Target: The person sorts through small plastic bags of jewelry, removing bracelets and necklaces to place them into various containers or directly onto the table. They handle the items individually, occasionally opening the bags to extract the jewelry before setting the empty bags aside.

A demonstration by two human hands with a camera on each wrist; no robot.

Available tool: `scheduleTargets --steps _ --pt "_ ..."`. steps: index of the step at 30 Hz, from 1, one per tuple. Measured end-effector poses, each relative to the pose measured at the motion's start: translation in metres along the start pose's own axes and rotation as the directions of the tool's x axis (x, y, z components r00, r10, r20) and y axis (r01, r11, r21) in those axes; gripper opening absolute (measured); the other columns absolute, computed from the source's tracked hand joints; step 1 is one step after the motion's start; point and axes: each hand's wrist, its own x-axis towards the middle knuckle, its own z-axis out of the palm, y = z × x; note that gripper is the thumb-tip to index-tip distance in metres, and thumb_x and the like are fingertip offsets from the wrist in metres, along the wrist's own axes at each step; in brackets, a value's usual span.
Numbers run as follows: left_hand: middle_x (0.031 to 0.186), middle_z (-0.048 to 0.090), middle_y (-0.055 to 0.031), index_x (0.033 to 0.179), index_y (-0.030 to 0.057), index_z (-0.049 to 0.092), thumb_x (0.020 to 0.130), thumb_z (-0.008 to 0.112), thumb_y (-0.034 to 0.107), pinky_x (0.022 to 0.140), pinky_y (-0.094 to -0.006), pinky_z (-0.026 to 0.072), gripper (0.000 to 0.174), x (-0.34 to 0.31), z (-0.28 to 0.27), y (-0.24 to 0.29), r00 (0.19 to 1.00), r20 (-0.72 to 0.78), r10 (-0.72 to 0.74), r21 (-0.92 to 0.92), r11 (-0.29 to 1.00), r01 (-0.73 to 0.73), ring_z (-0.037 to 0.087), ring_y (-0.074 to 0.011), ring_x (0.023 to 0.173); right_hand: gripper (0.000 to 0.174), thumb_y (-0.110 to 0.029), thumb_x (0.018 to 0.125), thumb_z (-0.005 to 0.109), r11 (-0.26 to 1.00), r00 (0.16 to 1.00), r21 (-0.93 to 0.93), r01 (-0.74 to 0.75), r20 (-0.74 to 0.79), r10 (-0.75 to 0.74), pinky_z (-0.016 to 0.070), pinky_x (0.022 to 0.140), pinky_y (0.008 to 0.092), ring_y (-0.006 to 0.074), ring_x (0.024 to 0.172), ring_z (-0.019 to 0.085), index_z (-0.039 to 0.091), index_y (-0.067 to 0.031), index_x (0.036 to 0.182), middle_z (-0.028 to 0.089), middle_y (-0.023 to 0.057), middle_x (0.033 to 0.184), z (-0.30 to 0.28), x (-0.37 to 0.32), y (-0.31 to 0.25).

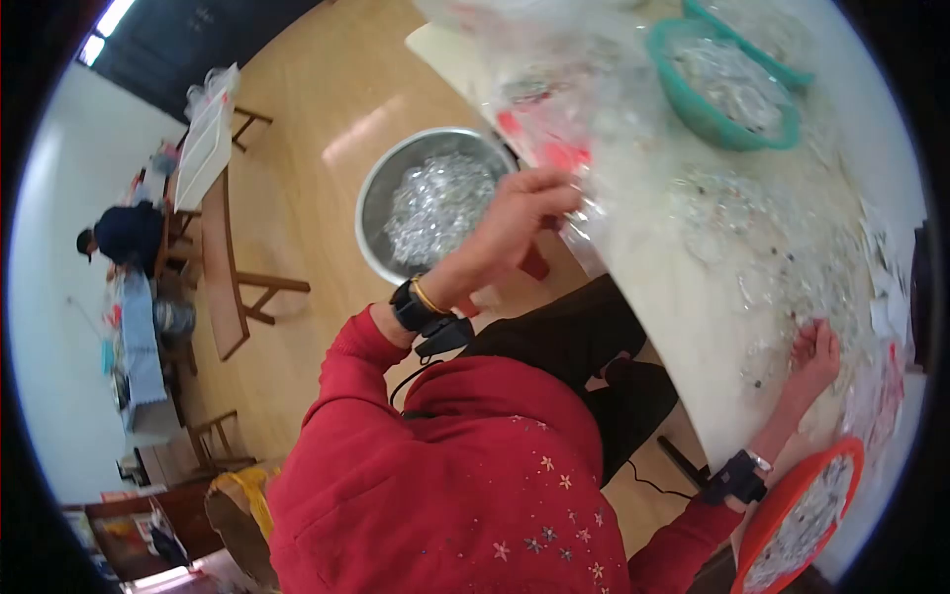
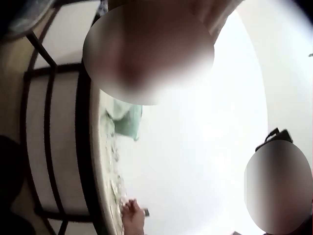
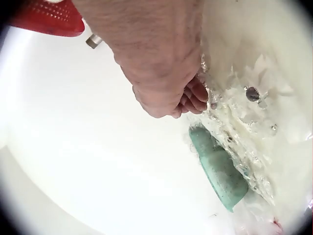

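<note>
In the head view my left hand (image 1: 520, 223) is raised at the table's edge, beside the steel basin. Its thumb and fingers pinch a clear plastic bag (image 1: 588, 220). My right hand (image 1: 815, 358) is low over the table, fingers bent inward among loose small clear packets (image 1: 792, 267). The right wrist view shows the right hand (image 3: 164, 73) from the back, fingertips right at the shiny packets (image 3: 234, 142); I cannot tell whether it holds one. In the left wrist view a blur hides much of the upper part, and the right hand (image 2: 132, 215) shows at the bottom.
The steel basin (image 1: 371, 203), filled with shiny clear packets, stands left of the table (image 1: 663, 287). Green baskets (image 1: 683, 104) sit at the far end, a red basket (image 1: 853, 465) near my right forearm. Red-printed plastic (image 1: 564, 153) lies beyond my left hand. Another person (image 1: 134, 233) sits across the room.
</note>
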Motion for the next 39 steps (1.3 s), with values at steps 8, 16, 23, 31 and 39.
scheduleTargets --steps 8,16,23,31,39 --pt "0.097 0.061 -0.0065 0.113 -0.0017 0.052 0.086 0.048 -0.003 0.073 -0.0273 0.0509 0.027 -0.001 -0.112 -0.011 0.957 -0.277 0.081 -0.365 0.913 -0.183 0.059 -0.0135 0.079 0.018 -0.026 0.088 0.058 0.985 0.989 -0.104 0.141 -0.020 -0.144 0.0319 0.048 0.0181 0.0043 0.054 0.045 0.061 -0.0079 0.085 0.056 -0.0025 0.067 -0.005 0.009 0.019" --pt "0.098 0.062 -0.0080 0.113 -0.0015 0.052 0.088 0.049 0.002 0.074 -0.0280 0.0510 0.025 0.022 -0.145 -0.027 0.926 -0.362 0.108 -0.413 0.872 -0.264 0.061 -0.0153 0.081 0.017 -0.024 0.089 0.057 0.951 0.975 -0.230 0.207 -0.036 -0.221 0.0315 0.047 0.0172 0.0037 0.052 0.043 0.061 -0.0071 0.087 0.057 -0.0018 0.069 -0.011 0.013 0.028" --pt "0.083 0.062 -0.0038 0.106 0.0008 0.055 0.085 0.055 0.007 0.060 -0.0254 0.0495 0.021 0.049 -0.175 -0.005 0.872 -0.482 0.088 -0.427 0.845 -0.321 0.058 -0.0120 0.067 0.017 -0.024 0.088 0.058 0.950 0.974 -0.244 0.194 -0.072 -0.217 0.0294 0.046 0.0167 0.0031 0.051 0.039 0.060 -0.0071 0.087 0.055 -0.0022 0.068 -0.001 0.004 0.024" --pt "0.076 0.060 -0.0036 0.096 0.0015 0.057 0.084 0.055 0.008 0.054 -0.0232 0.0454 0.014 0.056 -0.195 0.038 0.772 -0.599 0.212 -0.213 0.887 -0.409 0.056 -0.0107 0.059 0.016 -0.023 0.089 0.056 0.951 0.974 -0.243 0.189 -0.074 -0.213 0.0290 0.046 0.0163 0.0027 0.051 0.039 0.060 -0.0074 0.089 0.054 -0.0026 0.068 0.008 -0.003 0.019" --pt "0.078 0.061 -0.0039 0.098 0.0006 0.057 0.084 0.055 0.007 0.055 -0.0224 0.0455 0.016 0.083 -0.201 0.091 0.711 -0.618 0.337 -0.100 0.863 -0.495 0.056 -0.0107 0.060 0.015 -0.021 0.090 0.055 0.967 0.982 -0.188 0.174 -0.038 -0.184 0.0273 0.044 0.0159 0.0026 0.049 0.037 0.058 -0.0069 0.091 0.051 -0.0032 0.065 -0.002 0.004 0.029"
